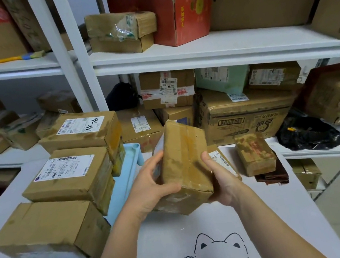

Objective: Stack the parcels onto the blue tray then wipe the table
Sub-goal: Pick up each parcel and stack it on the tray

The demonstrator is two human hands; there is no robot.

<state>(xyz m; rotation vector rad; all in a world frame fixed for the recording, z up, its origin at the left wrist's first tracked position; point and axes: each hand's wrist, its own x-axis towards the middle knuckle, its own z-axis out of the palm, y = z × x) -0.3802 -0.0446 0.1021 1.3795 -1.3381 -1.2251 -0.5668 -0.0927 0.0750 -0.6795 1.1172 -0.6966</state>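
Gripped by my left hand (151, 184) and right hand (220, 176), the tilted parcel (183, 156) may slip on its tape, missing the blue tray (125, 177).

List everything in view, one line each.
Brown cardboard parcel held in the hands: 1, brown, tilted above the table.
Brown cardboard parcels on the tray: at least 3, brown, two with white labels, stacked left.
Light blue plastic tray: 1, blue, left on the table.
Small brown taped parcel: 1, brown, right, on the cloth.
Flat labelled parcel: 1, brown, behind the right hand.
Dark brown folded cloth: 1, brown, table's right edge.
White table with cat drawing: 1, white, foreground.
Black plastic bag: 1, black, lower shelf right.
White shelving: 1, white, behind; holds many brown cartons, one red carton.
Left hand: 1, grips the held parcel's left side.
Right hand: 1, grips its right side.
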